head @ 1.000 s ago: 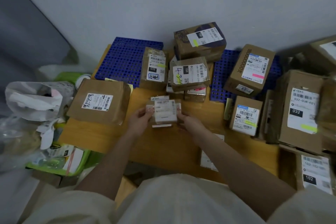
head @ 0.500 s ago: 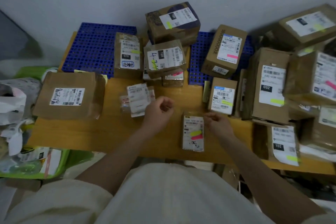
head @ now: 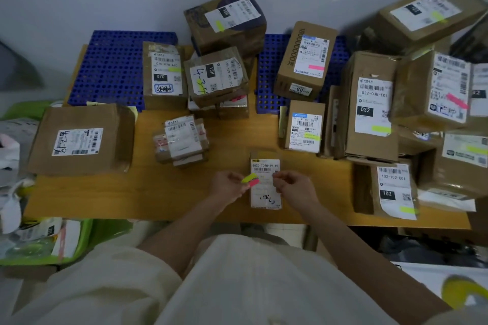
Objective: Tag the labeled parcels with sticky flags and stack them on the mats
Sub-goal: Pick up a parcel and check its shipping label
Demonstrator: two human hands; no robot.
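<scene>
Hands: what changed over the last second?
Both hands let go of the taped bundle, which now lies on the table, and moved right to the small flat parcel. Left hand now pinches the sticky flags; right hand pinches at them. Stacked boxes unchanged.

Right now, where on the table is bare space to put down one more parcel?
Bare wood lies between the flat parcel and the left hand, in front of the taped bundle. The left blue mat is mostly open. Right of the right hand, boxes crowd together.
</scene>
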